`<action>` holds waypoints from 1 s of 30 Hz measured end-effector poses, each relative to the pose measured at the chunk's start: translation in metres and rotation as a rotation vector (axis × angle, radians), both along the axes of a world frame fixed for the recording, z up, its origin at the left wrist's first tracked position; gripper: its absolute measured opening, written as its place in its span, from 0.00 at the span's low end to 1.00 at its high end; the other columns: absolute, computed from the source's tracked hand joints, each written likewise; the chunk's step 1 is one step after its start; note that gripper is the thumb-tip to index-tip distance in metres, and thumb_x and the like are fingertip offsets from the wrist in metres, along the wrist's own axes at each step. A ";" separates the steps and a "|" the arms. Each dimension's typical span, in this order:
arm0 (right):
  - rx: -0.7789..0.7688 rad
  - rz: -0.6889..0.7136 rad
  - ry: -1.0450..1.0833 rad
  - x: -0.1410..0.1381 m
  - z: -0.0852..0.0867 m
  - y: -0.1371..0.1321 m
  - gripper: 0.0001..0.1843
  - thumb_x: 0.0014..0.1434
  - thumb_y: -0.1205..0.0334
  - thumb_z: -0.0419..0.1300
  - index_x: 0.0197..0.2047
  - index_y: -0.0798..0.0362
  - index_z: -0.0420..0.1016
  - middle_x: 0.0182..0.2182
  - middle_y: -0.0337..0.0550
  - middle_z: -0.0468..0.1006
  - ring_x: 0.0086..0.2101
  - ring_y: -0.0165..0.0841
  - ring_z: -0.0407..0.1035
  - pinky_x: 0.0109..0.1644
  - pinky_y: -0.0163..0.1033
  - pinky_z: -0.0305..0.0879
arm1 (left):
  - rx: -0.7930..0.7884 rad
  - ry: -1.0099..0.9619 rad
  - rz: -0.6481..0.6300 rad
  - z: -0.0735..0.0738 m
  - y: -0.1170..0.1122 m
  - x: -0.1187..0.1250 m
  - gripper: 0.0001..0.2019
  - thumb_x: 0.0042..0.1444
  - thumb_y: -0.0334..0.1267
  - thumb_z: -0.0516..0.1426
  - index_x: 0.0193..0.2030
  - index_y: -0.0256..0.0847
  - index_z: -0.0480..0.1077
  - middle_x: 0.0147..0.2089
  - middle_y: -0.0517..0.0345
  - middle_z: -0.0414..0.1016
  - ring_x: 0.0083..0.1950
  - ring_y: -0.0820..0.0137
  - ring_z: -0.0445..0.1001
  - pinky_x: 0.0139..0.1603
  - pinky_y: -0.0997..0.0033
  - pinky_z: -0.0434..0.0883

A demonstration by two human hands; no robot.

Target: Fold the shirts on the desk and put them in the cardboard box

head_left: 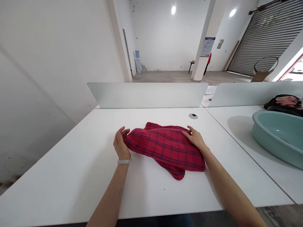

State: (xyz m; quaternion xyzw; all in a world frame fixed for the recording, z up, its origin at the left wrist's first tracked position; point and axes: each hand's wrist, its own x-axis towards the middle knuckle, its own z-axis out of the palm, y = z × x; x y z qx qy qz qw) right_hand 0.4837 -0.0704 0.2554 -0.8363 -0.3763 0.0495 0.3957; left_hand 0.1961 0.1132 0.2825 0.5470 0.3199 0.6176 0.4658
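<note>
A red plaid cloth [165,146] lies bunched in the middle of the white table [71,164]. My left hand [121,143] grips the cloth's left edge, fingers curled round the fabric; a pale bangle sits on that wrist. My right hand [195,138] rests on the cloth's upper right part, fingers pinching a fold. A loose end of the cloth hangs toward me at the lower right.
A grey divider panel [146,94] stands along the table's far edge, with a round cable port [193,116] in front of it. On the adjoining table to the right sit a teal basin [276,135] and a dark pile of clothes [284,104].
</note>
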 end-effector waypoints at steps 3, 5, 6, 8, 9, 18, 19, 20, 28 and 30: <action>0.062 0.128 0.101 -0.009 0.006 0.002 0.16 0.50 0.51 0.61 0.40 0.49 0.78 0.36 0.45 0.79 0.39 0.41 0.70 0.49 0.47 0.62 | 0.296 0.347 0.024 0.004 -0.011 -0.001 0.16 0.62 0.46 0.49 0.47 0.41 0.72 0.44 0.51 0.78 0.49 0.63 0.74 0.56 0.58 0.67; 0.212 0.185 0.244 -0.019 0.014 0.002 0.14 0.49 0.52 0.61 0.38 0.49 0.77 0.35 0.42 0.78 0.38 0.39 0.70 0.48 0.45 0.63 | 0.449 0.645 0.028 0.000 -0.017 0.003 0.13 0.61 0.40 0.51 0.46 0.43 0.73 0.47 0.51 0.77 0.52 0.61 0.73 0.62 0.51 0.61; 0.299 0.221 0.333 -0.025 0.020 0.001 0.14 0.49 0.53 0.62 0.39 0.49 0.76 0.36 0.41 0.77 0.38 0.38 0.69 0.47 0.44 0.63 | 0.490 0.782 0.021 -0.003 -0.019 0.006 0.13 0.61 0.38 0.50 0.47 0.44 0.73 0.49 0.51 0.77 0.53 0.60 0.72 0.63 0.48 0.58; 0.422 0.350 0.478 -0.038 0.031 -0.002 0.13 0.49 0.54 0.63 0.39 0.49 0.74 0.41 0.40 0.76 0.41 0.37 0.69 0.47 0.41 0.63 | 0.485 0.989 -0.028 -0.010 -0.020 0.010 0.16 0.62 0.37 0.47 0.53 0.44 0.71 0.55 0.48 0.73 0.57 0.58 0.70 0.63 0.45 0.57; 0.441 0.435 0.505 -0.044 0.036 -0.004 0.12 0.48 0.56 0.64 0.37 0.49 0.75 0.44 0.40 0.74 0.43 0.37 0.68 0.49 0.41 0.62 | 0.448 1.050 -0.057 -0.014 -0.020 0.012 0.18 0.63 0.38 0.46 0.57 0.43 0.68 0.58 0.46 0.71 0.58 0.56 0.69 0.61 0.45 0.59; 0.388 0.358 0.649 -0.058 0.032 0.001 0.18 0.50 0.51 0.65 0.44 0.47 0.74 0.29 0.35 0.72 0.32 0.31 0.68 0.38 0.36 0.63 | 0.099 1.016 -0.175 -0.016 -0.008 0.008 0.26 0.58 0.54 0.51 0.56 0.38 0.68 0.51 0.41 0.73 0.52 0.53 0.72 0.54 0.52 0.66; 0.371 0.341 0.696 -0.057 0.030 0.002 0.23 0.49 0.50 0.66 0.49 0.46 0.72 0.30 0.35 0.73 0.32 0.31 0.68 0.39 0.37 0.64 | 0.101 0.970 -0.198 -0.014 -0.009 0.009 0.23 0.58 0.52 0.52 0.54 0.39 0.69 0.50 0.43 0.74 0.51 0.54 0.72 0.54 0.53 0.66; 0.336 0.348 0.744 -0.056 0.030 0.002 0.26 0.49 0.50 0.66 0.52 0.46 0.71 0.31 0.36 0.75 0.33 0.33 0.70 0.40 0.38 0.65 | 0.110 0.921 -0.221 -0.013 -0.011 0.009 0.20 0.58 0.49 0.53 0.51 0.40 0.70 0.48 0.46 0.74 0.50 0.56 0.72 0.54 0.54 0.67; 0.293 0.428 0.936 -0.056 0.029 -0.002 0.14 0.46 0.54 0.67 0.37 0.50 0.79 0.31 0.39 0.80 0.34 0.35 0.73 0.43 0.40 0.69 | 0.201 0.523 -0.259 -0.002 -0.029 0.014 0.08 0.61 0.43 0.49 0.37 0.43 0.64 0.37 0.58 0.69 0.40 0.67 0.69 0.46 0.67 0.68; 0.354 0.373 1.017 -0.053 0.029 -0.003 0.13 0.46 0.53 0.68 0.34 0.51 0.79 0.29 0.41 0.80 0.31 0.34 0.73 0.40 0.39 0.70 | 0.211 0.452 -0.223 0.001 -0.030 0.014 0.07 0.62 0.43 0.48 0.38 0.43 0.62 0.36 0.59 0.67 0.39 0.68 0.68 0.45 0.69 0.67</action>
